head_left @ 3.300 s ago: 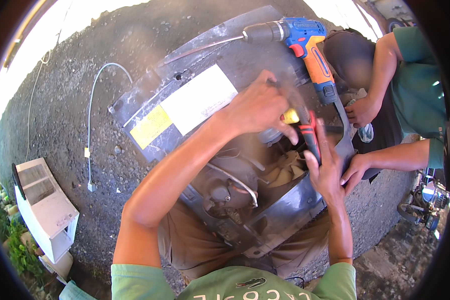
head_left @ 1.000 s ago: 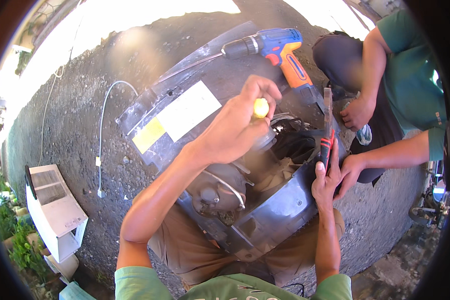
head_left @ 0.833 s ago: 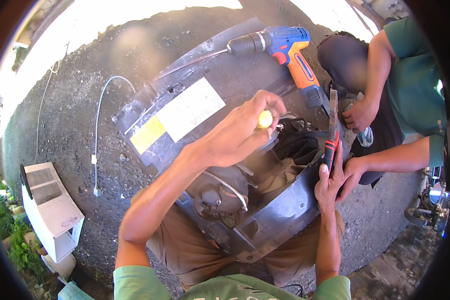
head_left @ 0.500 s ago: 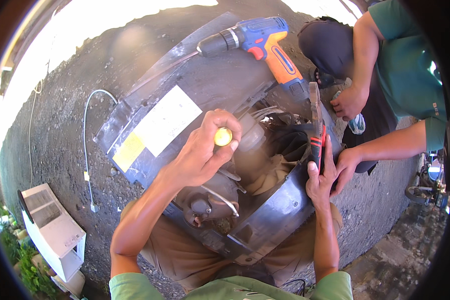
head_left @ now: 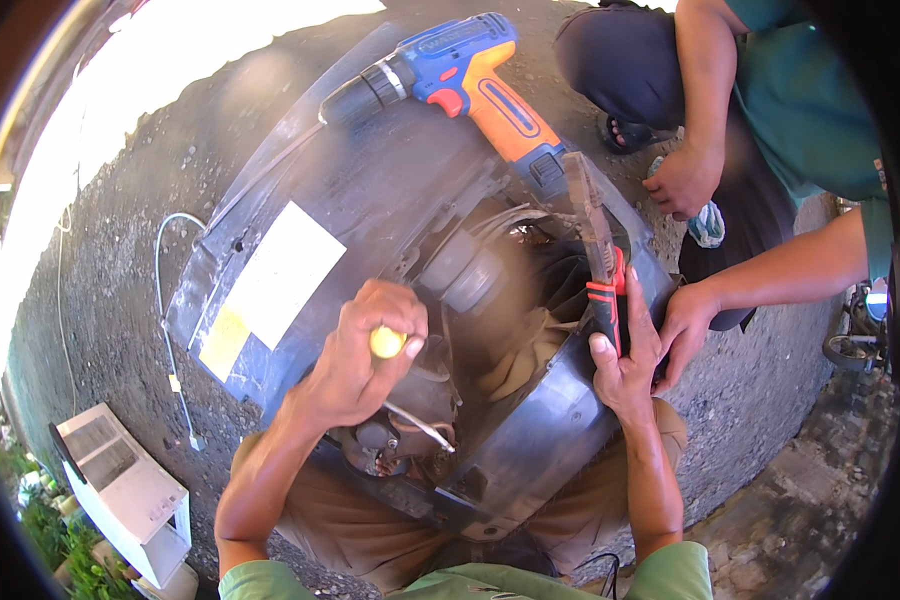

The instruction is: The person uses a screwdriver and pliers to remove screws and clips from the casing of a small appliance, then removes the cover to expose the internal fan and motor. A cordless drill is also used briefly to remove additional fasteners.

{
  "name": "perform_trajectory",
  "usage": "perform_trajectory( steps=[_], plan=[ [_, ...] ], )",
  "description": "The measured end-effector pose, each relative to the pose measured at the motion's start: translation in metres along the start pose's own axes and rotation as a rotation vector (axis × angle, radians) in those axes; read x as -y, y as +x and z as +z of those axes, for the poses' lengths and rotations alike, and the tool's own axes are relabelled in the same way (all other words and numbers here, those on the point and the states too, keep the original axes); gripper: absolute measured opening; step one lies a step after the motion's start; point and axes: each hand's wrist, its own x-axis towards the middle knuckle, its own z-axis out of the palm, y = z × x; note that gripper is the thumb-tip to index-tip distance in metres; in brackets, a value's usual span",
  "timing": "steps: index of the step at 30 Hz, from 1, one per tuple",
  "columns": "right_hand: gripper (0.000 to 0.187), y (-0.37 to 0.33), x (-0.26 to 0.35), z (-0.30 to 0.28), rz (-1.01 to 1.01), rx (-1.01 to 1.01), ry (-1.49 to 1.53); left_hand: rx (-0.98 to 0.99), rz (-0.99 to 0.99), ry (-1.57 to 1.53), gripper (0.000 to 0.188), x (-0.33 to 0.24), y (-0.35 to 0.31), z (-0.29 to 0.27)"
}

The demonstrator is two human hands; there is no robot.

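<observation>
My left hand (head_left: 365, 355) is closed in a fist around a yellow-handled screwdriver (head_left: 387, 342). Only the round butt of its handle shows; the shaft is hidden. Below the fist, a motor-like part (head_left: 375, 435) and a pale rod (head_left: 420, 425) sit inside an opened dark plastic housing (head_left: 540, 425). At the housing's right wall, my right hand (head_left: 627, 370) grips pliers (head_left: 602, 290) with red and black handles between thumb and fingers. Their worn jaws point away from me. Tan cloth-like material (head_left: 520, 355) lies in the cavity between my hands.
A blue and orange cordless drill (head_left: 480, 85) lies on the far part of the housing, beyond a white label (head_left: 295, 270). At the right, a co-worker's hand (head_left: 685, 325) rests by the housing, close to my right hand. A white cabinet (head_left: 135, 490) stands on the gravel at left.
The view has shifted, so the housing and drill appear farther left. My left fist has come nearer to me with the screwdriver. The pliers stay in my right hand, tilted more to the left.
</observation>
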Motion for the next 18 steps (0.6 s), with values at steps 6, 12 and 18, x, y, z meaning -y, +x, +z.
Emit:
perform_trajectory(
  steps=[6,12,18],
  plan=[
    [0.08,0.001,-0.003,-0.002,-0.058,0.028,-0.046,0.038,-0.04,0.052,0.033,0.008,-0.008,0.005],
    [0.083,-0.002,-0.009,-0.004,-0.054,0.046,-0.105,0.058,-0.054,0.095,0.036,0.007,-0.01,0.003],
    [0.086,-0.007,-0.013,-0.003,-0.067,0.041,-0.16,0.125,-0.084,0.161,0.037,0.001,-0.009,0.007]
  ],
)
